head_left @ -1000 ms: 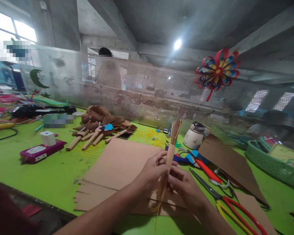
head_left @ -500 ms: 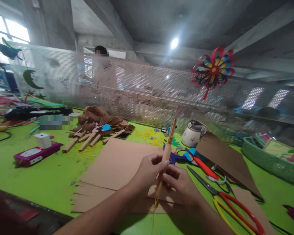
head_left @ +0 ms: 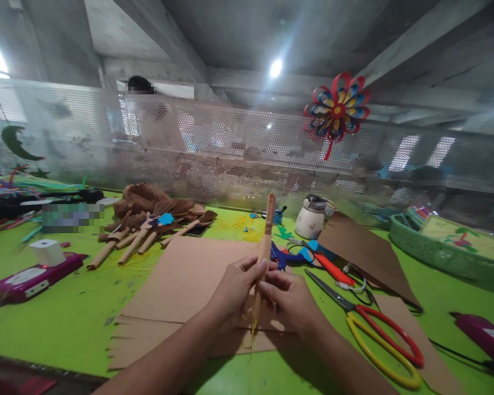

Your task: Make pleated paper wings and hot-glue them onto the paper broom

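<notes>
Both hands meet around a slim roll of brown paper (head_left: 264,248), held nearly upright above the paper sheets. My left hand (head_left: 239,286) is closed on its middle, thumb along the front. Just below, my right hand (head_left: 286,299) pinches the same roll from the right. Yellow strands (head_left: 254,329) hang from its lower end. Beneath lie stacked brown paper sheets (head_left: 189,274), their left edge cut into strips. Behind the roll, a blue glue gun (head_left: 286,257) lies on the table. Large scissors (head_left: 349,307) with red and yellow handles rest open right of my right hand.
Several finished-looking paper rolls (head_left: 134,247) with brown fringes lie at the left back. A purple power strip (head_left: 41,280) with a white plug sits left. A white jar (head_left: 310,216), brown sheet (head_left: 366,258) and green basket (head_left: 453,252) stand right, before a perforated screen (head_left: 230,148).
The view has turned slightly right, so things sit further left. Both hands still hold the paper roll, which stands a little more upright.
</notes>
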### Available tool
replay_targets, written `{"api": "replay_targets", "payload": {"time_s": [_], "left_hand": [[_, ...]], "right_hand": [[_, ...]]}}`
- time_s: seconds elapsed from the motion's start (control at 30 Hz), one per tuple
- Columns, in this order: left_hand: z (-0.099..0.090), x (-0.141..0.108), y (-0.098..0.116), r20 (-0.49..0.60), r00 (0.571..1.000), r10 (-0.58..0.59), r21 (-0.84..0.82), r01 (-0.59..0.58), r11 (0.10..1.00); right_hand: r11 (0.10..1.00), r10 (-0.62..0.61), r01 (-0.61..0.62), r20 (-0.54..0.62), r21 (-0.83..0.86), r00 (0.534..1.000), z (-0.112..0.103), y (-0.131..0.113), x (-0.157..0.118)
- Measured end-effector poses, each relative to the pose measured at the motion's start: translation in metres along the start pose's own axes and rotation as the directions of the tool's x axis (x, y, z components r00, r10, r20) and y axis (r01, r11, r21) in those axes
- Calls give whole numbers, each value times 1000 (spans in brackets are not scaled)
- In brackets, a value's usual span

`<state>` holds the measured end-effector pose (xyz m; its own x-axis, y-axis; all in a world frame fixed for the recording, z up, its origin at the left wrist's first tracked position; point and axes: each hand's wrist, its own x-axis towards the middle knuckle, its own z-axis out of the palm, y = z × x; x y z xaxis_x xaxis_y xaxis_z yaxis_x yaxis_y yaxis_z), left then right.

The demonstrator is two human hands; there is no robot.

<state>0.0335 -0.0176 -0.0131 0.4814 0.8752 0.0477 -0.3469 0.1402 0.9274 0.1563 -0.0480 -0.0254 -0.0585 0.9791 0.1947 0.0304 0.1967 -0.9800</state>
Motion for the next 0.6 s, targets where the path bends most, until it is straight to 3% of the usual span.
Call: {"api": "replay_targets", "payload": {"time_s": [0.23,0.37,0.43,0.6], "left_hand": [[-3,1,6,46,999,12,-82,-8,997],[-8,5,12,-40,998,43,-133,-48,990],[-12,8,14,-116,993,31,-148,-48,988],[-22,14,20,-227,974,5,-168,-45,985]], "right_hand": [[991,-91,85,-54,-103,994,0,-10,-3],[975,-158,145,-69,-169,985,-2,-15,-5],[961,-196,170,-105,-216,975,-9,-16,-4],[935,-255,141,-344,-324,904,-49,-6,13]]}}
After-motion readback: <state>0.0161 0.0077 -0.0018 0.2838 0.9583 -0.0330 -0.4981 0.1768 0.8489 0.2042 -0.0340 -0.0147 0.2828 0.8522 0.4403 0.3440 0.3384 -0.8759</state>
